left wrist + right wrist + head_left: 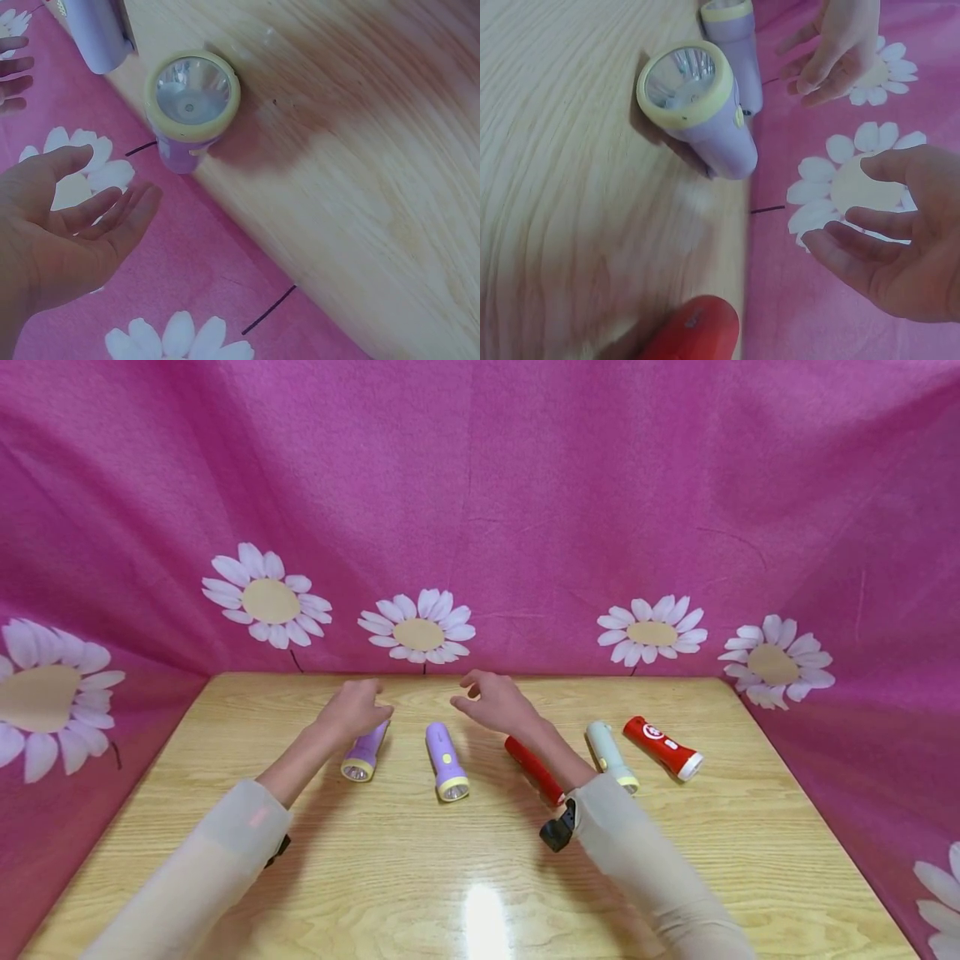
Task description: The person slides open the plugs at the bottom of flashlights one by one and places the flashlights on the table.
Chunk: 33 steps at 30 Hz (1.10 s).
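Note:
My left hand [356, 708] hovers over the back end of a purple flashlight [366, 753] with a yellow rim, its fingers loosely bent and holding nothing. In the left wrist view that flashlight's lens [191, 94] faces the camera, apart from the fingers. My right hand [497, 702] is held above the table between a second purple flashlight [446, 760] and a red flashlight [534, 770]; nothing is in its grasp. The right forearm partly covers the red one. In the right wrist view the thumb and fingers of the right hand [907, 232] are spread apart.
A pale green flashlight [609, 752] and another red flashlight [663, 747] with a white head lie to the right on the wooden table [375, 877]. A pink cloth [525, 510] with white daisies hangs behind and along the sides. Light glares near the front.

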Motion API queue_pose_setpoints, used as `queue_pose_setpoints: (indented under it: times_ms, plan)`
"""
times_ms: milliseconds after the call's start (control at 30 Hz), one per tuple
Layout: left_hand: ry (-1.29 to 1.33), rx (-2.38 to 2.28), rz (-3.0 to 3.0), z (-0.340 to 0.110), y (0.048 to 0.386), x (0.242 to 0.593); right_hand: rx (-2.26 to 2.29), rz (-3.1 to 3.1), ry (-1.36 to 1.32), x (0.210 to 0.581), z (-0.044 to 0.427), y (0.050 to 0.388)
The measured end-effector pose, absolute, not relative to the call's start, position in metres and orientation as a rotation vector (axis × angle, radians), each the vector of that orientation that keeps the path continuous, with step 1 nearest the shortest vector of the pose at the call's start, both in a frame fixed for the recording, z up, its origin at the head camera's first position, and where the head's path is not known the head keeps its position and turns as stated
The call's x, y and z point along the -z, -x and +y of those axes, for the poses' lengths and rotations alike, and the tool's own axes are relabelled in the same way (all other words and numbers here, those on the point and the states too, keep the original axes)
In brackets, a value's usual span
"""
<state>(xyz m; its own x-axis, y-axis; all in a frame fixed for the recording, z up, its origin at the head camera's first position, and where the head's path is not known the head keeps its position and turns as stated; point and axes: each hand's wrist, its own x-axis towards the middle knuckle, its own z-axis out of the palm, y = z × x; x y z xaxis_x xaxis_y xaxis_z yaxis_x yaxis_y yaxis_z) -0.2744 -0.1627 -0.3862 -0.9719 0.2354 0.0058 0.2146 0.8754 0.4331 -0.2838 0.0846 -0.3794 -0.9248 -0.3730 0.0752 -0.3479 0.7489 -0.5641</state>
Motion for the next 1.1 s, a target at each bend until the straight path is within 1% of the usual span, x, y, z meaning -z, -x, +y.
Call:
queue_pose_setpoints:
  times_ms: [500,1100]
  plan:
    - [-0.360,-0.702,2.989,-0.168,0.274,0.387,0.966,2.868,0.523,0.382,0.063,0.278]
    - [-0.294,-0.763,2.942,-0.178,0.273,0.386,1.075,2.751,0.511,0.389,0.035,0.278]
